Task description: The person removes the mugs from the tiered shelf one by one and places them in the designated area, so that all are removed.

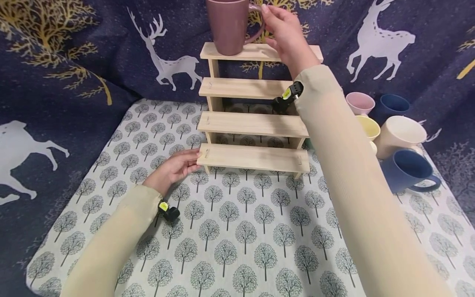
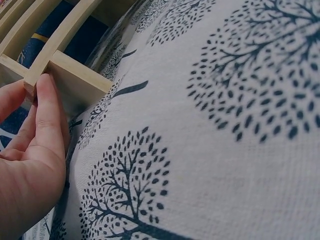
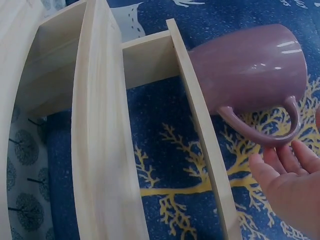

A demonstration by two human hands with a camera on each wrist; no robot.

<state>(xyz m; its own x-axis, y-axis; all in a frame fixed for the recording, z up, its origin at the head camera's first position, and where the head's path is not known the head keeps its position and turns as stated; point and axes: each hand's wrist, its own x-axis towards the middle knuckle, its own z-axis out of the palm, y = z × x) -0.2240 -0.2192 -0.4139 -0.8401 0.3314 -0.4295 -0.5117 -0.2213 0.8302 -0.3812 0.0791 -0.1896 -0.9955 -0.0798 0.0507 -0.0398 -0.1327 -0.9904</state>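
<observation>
A mauve mug (image 1: 229,27) stands upright toward the left end of the top step of a wooden tiered shelf (image 1: 252,157). My right hand (image 1: 287,35) reaches up to it and pinches the outer edge of its handle with the fingertips, as the right wrist view also shows at the handle (image 3: 265,136). Low on the left, my left hand (image 1: 178,166) holds the end of the lowest board (image 2: 42,67) between thumb and fingers. The mug's rim is cut off at the top of the head view.
Right of the shelf, several mugs stand on the tree-print tablecloth (image 1: 245,231): pink (image 1: 360,103), yellow (image 1: 369,126), cream (image 1: 402,134), and blue ones (image 1: 406,169). My right forearm partly covers this group. A dark deer-print cloth (image 1: 122,78) hangs behind the shelf.
</observation>
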